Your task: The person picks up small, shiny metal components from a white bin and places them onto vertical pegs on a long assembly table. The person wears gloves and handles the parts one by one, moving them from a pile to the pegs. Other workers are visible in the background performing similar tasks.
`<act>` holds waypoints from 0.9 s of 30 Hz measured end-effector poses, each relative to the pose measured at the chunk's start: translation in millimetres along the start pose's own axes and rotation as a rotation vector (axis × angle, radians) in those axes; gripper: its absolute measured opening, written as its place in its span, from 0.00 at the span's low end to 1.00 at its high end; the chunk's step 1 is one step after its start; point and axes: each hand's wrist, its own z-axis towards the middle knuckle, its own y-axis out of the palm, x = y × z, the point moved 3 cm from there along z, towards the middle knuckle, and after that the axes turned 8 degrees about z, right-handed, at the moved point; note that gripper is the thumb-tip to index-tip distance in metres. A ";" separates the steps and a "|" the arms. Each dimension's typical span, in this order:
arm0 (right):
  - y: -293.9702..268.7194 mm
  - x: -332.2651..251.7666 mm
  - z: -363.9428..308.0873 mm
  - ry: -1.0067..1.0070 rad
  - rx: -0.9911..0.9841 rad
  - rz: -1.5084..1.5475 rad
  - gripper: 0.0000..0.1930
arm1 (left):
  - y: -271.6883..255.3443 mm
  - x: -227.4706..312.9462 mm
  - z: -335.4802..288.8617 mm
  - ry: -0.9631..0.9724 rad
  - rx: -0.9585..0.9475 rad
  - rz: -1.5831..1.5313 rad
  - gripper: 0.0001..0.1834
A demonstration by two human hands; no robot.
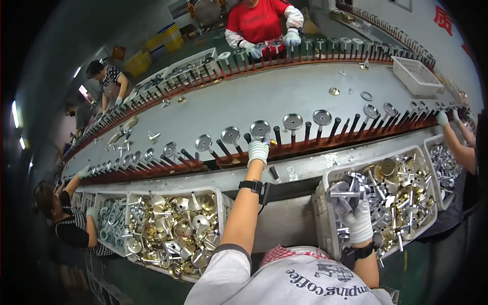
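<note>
My left hand (pixel 258 152), in a white striped glove, reaches to the near row of upright holders. Its fingers close round the lower part of a round, shallow metal cup (pixel 260 128) standing in the row. Beside the fingertips a small brass-coloured piece (pixel 273 143) shows. My right hand (pixel 359 222), gloved too, is over the right-hand bin (pixel 325 231). It grips a silver metal part with a stem (pixel 343 194); the fingers are partly hidden by the parts, and I cannot tell whether it holds more than one. Gold and silver stemmed parts (pixel 389 168) fill that bin.
Another bin (pixel 221 203) of stemmed metal parts stands on the left. Loose parts lie on the grey table (pixel 229 96), with a white crate (pixel 414 76) at far right. A person in red (pixel 259 23) works across; others' hands (pixel 442 118) work along the line.
</note>
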 end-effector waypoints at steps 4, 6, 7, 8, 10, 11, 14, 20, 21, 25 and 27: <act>-39.8 5.2 26.4 -0.017 0.008 0.069 0.34 | -9.5 -16.5 -21.0 -0.019 0.138 -0.102 0.27; -32.9 6.3 22.0 -0.042 0.087 0.053 0.30 | -10.6 -19.7 -59.7 0.099 0.268 -0.230 0.27; -27.5 2.7 22.0 -0.053 0.103 0.079 0.28 | -1.4 -4.6 -81.4 0.159 0.196 -0.392 0.28; -21.5 0.2 21.3 -0.059 0.115 0.110 0.26 | 3.2 9.4 -104.3 0.208 0.123 -0.548 0.29; -27.1 -4.9 24.1 -0.057 0.150 0.227 0.24 | 12.3 41.7 -154.1 0.359 -0.219 -0.765 0.30; -24.6 -4.8 25.7 -0.010 0.147 0.308 0.24 | 6.4 64.5 -177.4 0.407 -0.369 -0.801 0.30; -23.4 -8.1 16.9 0.030 0.158 0.414 0.23 | -5.7 116.5 -226.4 0.316 -0.762 -0.953 0.31; -15.6 -16.0 12.2 -0.144 0.142 0.359 0.19 | -21.3 133.2 -254.6 0.051 -0.617 -1.102 0.23; -13.3 -16.3 11.4 -0.158 0.141 0.350 0.18 | -25.5 129.6 -254.5 -0.019 -0.632 -1.120 0.22; -25.0 -15.6 -0.3 -0.195 -0.003 0.080 0.19 | -39.8 133.7 -254.6 -0.170 -1.005 -1.034 0.20; -2.1 -21.8 -8.1 -0.249 0.004 -0.138 0.21 | -39.6 134.1 -252.7 -0.114 -1.049 -1.011 0.21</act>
